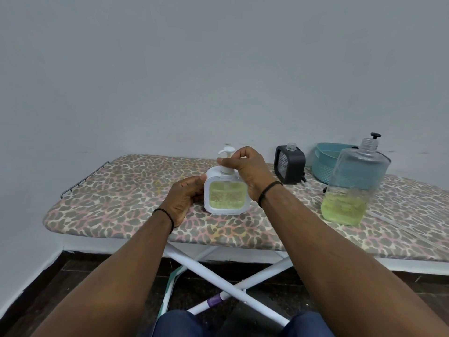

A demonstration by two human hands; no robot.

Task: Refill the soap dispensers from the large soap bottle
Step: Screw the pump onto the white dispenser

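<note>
A white square soap dispenser [225, 195] stands upright on the board's middle, its clear window showing yellow-green soap nearly to the top and its white pump head [226, 155] seated in the neck. A dark dispenser [289, 166] stands farther back, neck open, with no pump. The large clear soap bottle [353, 183] stands upright at the right, uncapped, yellow-green soap filling its lower part.

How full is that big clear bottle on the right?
Roughly a third full. The large bottle stands upright on the ironing board, yellow-green soap filling only its bottom part, clear above. Its neck is uncapped.
</note>
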